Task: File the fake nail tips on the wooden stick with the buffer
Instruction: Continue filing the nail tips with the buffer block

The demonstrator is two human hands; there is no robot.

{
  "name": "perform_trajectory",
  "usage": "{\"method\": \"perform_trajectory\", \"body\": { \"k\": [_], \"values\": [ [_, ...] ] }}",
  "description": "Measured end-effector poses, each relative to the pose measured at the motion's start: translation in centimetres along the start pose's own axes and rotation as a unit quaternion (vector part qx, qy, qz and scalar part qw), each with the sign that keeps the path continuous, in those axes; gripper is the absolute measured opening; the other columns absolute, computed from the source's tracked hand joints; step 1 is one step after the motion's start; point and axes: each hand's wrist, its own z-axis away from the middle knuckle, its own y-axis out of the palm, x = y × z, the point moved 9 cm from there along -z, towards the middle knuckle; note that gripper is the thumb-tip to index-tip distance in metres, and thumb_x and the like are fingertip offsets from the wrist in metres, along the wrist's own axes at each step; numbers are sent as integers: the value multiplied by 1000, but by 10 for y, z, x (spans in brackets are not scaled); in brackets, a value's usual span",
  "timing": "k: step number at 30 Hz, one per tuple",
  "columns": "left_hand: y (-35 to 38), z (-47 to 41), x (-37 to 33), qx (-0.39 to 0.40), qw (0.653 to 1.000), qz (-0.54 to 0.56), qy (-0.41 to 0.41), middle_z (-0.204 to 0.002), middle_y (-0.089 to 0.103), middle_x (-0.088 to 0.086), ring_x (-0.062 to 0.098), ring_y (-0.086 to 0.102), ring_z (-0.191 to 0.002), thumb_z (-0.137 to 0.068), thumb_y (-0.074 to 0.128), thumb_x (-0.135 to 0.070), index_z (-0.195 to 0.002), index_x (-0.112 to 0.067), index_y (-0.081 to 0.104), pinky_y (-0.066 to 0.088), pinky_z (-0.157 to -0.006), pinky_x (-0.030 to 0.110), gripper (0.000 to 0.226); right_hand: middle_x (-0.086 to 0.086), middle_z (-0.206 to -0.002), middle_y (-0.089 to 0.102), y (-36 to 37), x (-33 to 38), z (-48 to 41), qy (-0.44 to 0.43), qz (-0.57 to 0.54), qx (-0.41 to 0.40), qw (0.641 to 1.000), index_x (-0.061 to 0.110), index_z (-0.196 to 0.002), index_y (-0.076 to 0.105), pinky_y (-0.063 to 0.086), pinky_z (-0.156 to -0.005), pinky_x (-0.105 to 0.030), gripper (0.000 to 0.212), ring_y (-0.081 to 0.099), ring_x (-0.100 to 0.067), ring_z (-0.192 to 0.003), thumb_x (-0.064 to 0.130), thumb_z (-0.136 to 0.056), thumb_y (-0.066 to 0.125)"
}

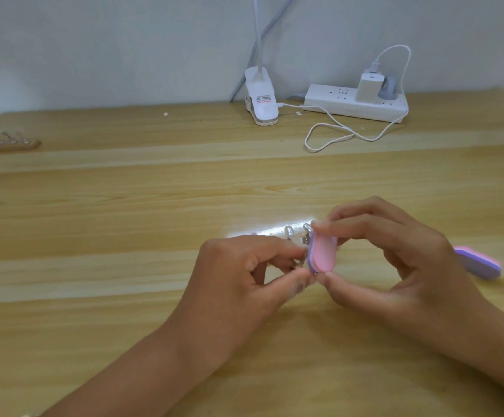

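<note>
Right hand: we see our right hand (401,266) pinching the pink-and-purple buffer (322,254) narrowly, index fingertip on its top end and thumb under its bottom end; the other fingers curl loosely behind.
Left hand: our left hand (244,275) has its fingers curled in, thumb and forefinger closed tight on a small piece at the near end of the nail tips (289,230).
Buffer: it stands on end, pink face toward us, its purple edge touching what our left fingertips pinch.
Nail tips: pale, glossy, in a row just beyond our left knuckles and left of the buffer; the wooden stick beneath them is lost in bright glare.
Table: a light wooden table (124,236) lies under both hands.
Nearby: a second buffer (482,264) lies just behind our right hand, partly hidden by it.
Far left: another nail-tip stick (7,142) sits well apart.
Back edge: a white clip lamp (261,97), a power strip (335,100) with a charger (368,87), and a looping white cable (332,135).
</note>
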Motion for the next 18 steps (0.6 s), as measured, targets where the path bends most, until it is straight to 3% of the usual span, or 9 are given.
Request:
{"method": "perform_trajectory", "body": {
  "k": [2,4,7,10,14,18],
  "values": [
    [0,0,-2,4,1000,-13,8,-51,50,-33,8,39,-40,-73,79,-23,-88,-41,69,32,-46,10,25,-1,-108,64,-2,-4,-1,15,-24,-2,1000,13,-108,72,46,-87,-17,34,67,-21,-100,12,-74,79],
    [1,0,-2,9,1000,-12,8,-52,53,-30,8,43,-40,-73,79,-22,-87,-40,71,34,-45,13,24,-1,-109,65,-1,-3,-1,16,-35,5,999,12,-108,72,47,-88,-19,34,67,-22,-100,11,-74,79],
    [3,1,-2,15,1000,-8,8,-54,61,-15,-3,42,-41,-74,79,-21,-89,-30,77,29,-48,6,17,-2,-109,65,1,1,-1,-1,-21,18,1000,12,-108,72,46,-87,-16,35,66,-22,-101,11,-74,79],
    [2,1,-1,7,1000,-17,5,-51,55,-26,6,44,-40,-72,79,-23,-87,-36,72,36,-47,13,21,0,-108,64,-2,-1,-2,7,-10,5,1000,13,-108,72,45,-87,-15,35,66,-20,-100,11,-74,79],
    [4,1,-2,18,1000,-6,6,-50,56,-12,-3,43,-42,-73,78,-21,-87,-25,78,32,-47,8,15,-2,-108,64,1,3,-1,-16,15,15,1000,11,-108,72,40,-82,-6,36,65,-15,-100,9,-73,79],
    [3,2,2,9,1000,7,-16,-47,47,-32,20,49,-43,-73,78,-24,-90,-28,75,48,-52,32,17,0,-109,63,-8,-2,-3,-3,17,-3,1000,14,-109,72,43,-86,-14,36,65,-20,-100,10,-73,79]
  ]
}}
